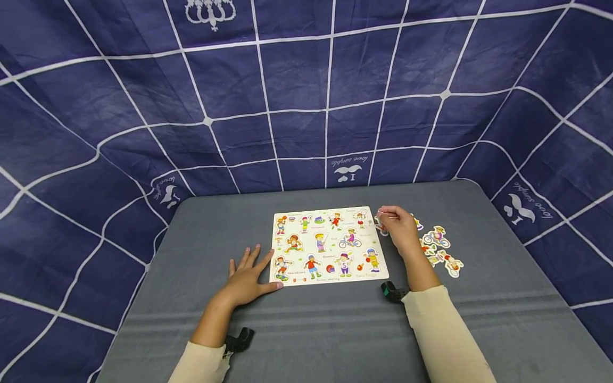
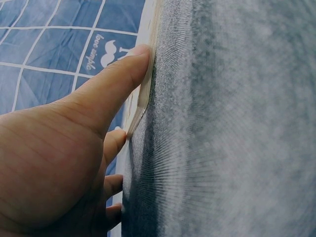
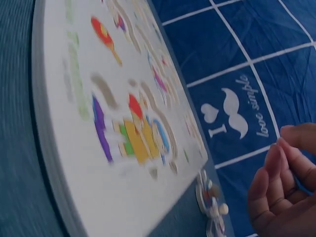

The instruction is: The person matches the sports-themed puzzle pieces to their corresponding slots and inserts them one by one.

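A white wooden puzzle board (image 1: 329, 244) with cartoon sports figures lies flat in the middle of the grey table (image 1: 335, 330). My left hand (image 1: 249, 268) rests flat on the table beside the board's near left corner. Its thumb (image 2: 118, 79) presses against the board's edge (image 2: 144, 94). My right hand (image 1: 391, 219) hovers just off the board's far right corner, fingers curled with tips together (image 3: 284, 163) and nothing visible between them. A loose figure piece (image 1: 381, 227) with small pegs (image 3: 213, 205) lies on the table under those fingers, apart from them.
Several more loose figure pieces (image 1: 438, 239) lie scattered on the table right of my right hand. A dark blue cloth with a white grid (image 1: 306, 106) walls in the table at the back and both sides. Black wrist mounts (image 1: 392, 291) sit on both forearms.
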Demonstrator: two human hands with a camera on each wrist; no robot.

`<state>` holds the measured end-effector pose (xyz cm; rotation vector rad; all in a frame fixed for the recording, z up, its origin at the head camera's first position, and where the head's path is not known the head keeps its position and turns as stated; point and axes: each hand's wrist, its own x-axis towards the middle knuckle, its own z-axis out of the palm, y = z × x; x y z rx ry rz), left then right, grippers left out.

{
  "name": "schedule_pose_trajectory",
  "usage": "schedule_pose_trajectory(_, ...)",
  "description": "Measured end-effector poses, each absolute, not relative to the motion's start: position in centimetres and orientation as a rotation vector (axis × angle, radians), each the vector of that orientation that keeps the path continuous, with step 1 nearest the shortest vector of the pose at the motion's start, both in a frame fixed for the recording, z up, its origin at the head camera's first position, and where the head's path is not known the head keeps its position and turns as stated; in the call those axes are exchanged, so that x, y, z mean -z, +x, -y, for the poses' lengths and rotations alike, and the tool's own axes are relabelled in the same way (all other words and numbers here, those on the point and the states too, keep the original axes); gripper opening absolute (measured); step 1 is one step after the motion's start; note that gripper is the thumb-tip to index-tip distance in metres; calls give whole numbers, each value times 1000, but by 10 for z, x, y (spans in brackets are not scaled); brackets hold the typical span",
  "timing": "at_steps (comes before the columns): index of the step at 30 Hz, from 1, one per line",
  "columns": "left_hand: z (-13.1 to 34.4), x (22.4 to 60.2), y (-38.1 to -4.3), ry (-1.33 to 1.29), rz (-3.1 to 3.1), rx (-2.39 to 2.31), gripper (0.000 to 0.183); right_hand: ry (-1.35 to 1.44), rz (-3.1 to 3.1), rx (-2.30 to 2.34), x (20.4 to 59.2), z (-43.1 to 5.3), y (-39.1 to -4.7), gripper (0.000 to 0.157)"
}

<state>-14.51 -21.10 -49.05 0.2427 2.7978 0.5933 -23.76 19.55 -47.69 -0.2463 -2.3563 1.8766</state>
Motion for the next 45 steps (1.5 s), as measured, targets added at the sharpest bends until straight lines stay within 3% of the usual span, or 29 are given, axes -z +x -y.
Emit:
schedule_pose_trajectory(26,211,494,-146,266,-2818,-575,99,-225,3027,-1093,477,-220,-259,22)
schedule_pose_trajectory(45,213,494,-144,260,-2815,-605,99,-199,3056,-944,482,-216,-263,22)
